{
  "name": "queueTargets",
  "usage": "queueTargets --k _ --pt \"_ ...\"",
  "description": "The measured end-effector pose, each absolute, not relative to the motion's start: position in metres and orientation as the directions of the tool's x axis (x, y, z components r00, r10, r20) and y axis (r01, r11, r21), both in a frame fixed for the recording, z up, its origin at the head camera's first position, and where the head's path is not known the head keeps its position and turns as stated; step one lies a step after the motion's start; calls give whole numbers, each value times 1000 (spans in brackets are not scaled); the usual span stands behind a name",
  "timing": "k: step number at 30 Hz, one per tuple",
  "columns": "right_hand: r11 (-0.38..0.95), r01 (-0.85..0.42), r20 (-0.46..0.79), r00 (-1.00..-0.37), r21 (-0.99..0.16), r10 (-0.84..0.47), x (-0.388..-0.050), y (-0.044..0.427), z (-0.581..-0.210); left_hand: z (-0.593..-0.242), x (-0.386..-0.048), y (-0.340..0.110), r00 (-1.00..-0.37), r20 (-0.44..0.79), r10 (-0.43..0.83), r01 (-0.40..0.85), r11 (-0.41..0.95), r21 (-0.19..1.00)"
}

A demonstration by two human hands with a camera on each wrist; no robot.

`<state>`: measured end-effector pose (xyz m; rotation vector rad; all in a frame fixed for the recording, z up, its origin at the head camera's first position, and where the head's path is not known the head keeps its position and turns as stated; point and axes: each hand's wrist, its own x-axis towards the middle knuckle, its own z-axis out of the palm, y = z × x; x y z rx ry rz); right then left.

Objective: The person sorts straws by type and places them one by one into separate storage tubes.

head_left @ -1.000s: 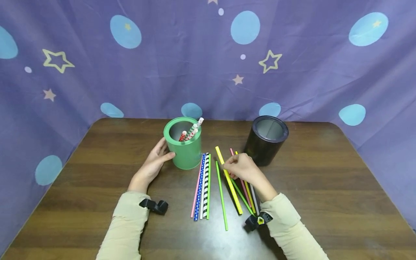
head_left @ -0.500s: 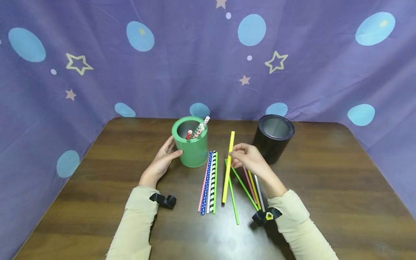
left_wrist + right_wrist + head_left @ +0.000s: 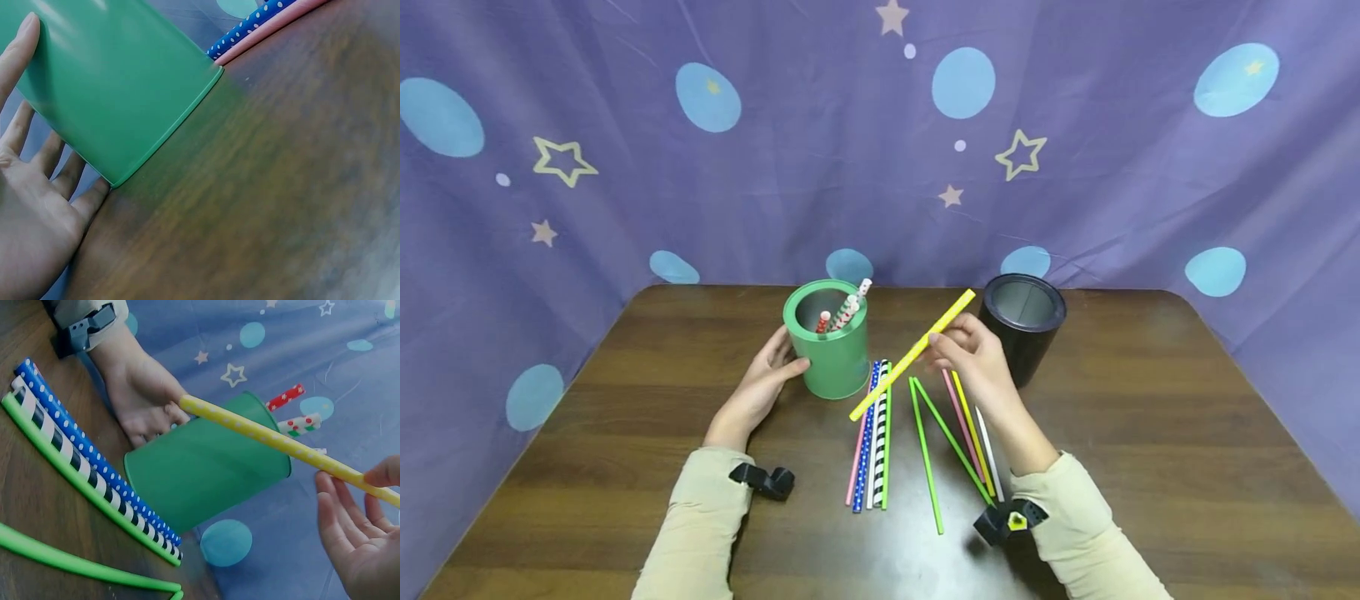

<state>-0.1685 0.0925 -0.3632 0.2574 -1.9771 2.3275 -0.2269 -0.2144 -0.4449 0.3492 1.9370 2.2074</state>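
Note:
My right hand (image 3: 973,358) pinches a yellow paper straw with pale dots (image 3: 913,354) between thumb and fingers, above the table. The straw slants, its lower left end over a row of straws. My left hand (image 3: 760,389) holds the left side of a green can (image 3: 837,367), thumb on the front and fingers behind, as the left wrist view shows. Several patterned paper straws (image 3: 842,312) stand in this can. The row beside it has a blue dotted straw (image 3: 863,458), a black-and-white striped straw (image 3: 881,450), and pink, white and green ones.
A black can (image 3: 1022,325) stands behind my right hand. Two thin green straws (image 3: 928,467) lie mid-table, with pink, yellow (image 3: 976,442) and white ones near my right wrist. A purple patterned cloth (image 3: 880,167) hangs behind the wooden table (image 3: 625,433).
My right hand has lifted the yellow straw off the table and turned it so it leans down to the left. The left hand stays at the green can. The head view has shifted slightly.

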Motion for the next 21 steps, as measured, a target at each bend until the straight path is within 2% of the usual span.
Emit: queueTargets --k 5,12,21 --pt "-299 -256 257 -966 -919 34 -163 88 -353 -446 -229 -215 -954 69 292 28 -142 990" --pt "-419 -367 353 -929 -830 114 -164 75 -342 -444 -234 -215 -953 76 292 37 -139 990" --pt "-414 -460 467 -880 -786 90 -169 41 -339 -446 -229 -215 -957 43 286 8 -122 992"
